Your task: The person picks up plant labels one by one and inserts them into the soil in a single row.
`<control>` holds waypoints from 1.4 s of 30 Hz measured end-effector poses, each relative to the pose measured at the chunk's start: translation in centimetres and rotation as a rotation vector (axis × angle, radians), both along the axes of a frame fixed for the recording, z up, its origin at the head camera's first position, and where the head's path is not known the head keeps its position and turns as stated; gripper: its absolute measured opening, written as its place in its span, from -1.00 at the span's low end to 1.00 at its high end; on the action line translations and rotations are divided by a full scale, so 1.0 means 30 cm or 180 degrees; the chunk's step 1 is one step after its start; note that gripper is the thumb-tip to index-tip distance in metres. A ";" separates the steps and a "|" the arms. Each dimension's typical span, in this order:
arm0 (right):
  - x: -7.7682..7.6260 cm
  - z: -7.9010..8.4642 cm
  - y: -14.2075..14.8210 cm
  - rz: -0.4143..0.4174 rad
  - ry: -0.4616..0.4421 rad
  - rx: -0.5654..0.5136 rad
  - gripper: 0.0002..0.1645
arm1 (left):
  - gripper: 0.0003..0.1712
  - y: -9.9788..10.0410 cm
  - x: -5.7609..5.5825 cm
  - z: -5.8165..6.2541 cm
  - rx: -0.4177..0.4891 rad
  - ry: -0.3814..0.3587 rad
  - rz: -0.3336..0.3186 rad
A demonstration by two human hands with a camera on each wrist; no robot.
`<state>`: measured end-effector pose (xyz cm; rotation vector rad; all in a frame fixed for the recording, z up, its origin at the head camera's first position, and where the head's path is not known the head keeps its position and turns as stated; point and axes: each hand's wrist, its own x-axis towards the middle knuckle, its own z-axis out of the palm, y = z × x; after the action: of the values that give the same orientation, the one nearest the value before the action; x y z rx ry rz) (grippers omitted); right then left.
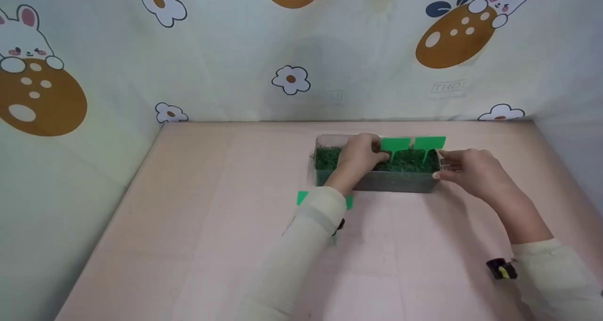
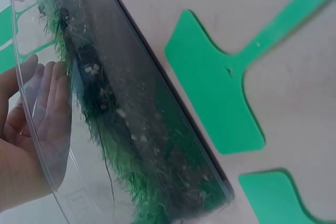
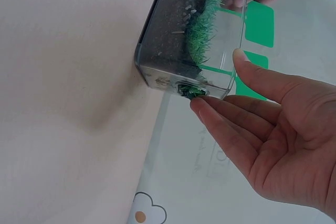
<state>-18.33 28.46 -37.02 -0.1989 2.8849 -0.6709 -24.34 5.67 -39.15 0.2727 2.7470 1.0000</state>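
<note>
A long clear plastic box [image 1: 400, 182] with dark soil and green grass [image 1: 407, 162] stands toward the back of the table. Two green plant labels stand upright in the grass: one label [image 1: 395, 144] beside my left fingers, the other label [image 1: 429, 143] near the right end. My left hand [image 1: 359, 157] reaches in over the front wall. Its fairly straight fingers [image 2: 55, 85] touch the grass near a label stem, with nothing seen held. At the right end my right hand [image 1: 476, 172] grips the box's corner, thumb [image 3: 247, 64] at the rim and fingers against the end wall.
In front of the box, two more green labels lie on the pink table [image 1: 226, 217]: one label [image 2: 215, 90] close along the box's edge, another label [image 2: 278, 195] beside it. My left sleeve [image 1: 292, 259] partly covers them. A patterned cloth wall [image 1: 226, 66] rises behind the table.
</note>
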 end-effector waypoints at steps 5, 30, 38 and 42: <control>-0.001 -0.002 -0.001 -0.0009 -0.0016 -0.0004 -0.20 | -0.72 -0.020 0.002 0.002 0.0149 -0.0047 0.0038; 0.003 -0.002 -0.001 0.0020 0.0037 -0.0014 -0.20 | -0.81 -0.141 0.014 0.015 0.1002 -0.0035 0.0039; 0.001 -0.005 -0.002 0.0008 0.0012 -0.0004 -0.21 | -0.79 -0.178 0.014 0.014 0.1207 0.0016 0.0028; 0.001 -0.005 -0.001 0.0006 0.0020 -0.0013 -0.20 | -0.80 -0.195 0.021 0.017 0.1233 0.0034 0.0020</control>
<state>-18.29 28.43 -37.17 -0.2047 2.8891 -0.6772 -23.71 -0.18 -38.65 0.3275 2.5439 1.5324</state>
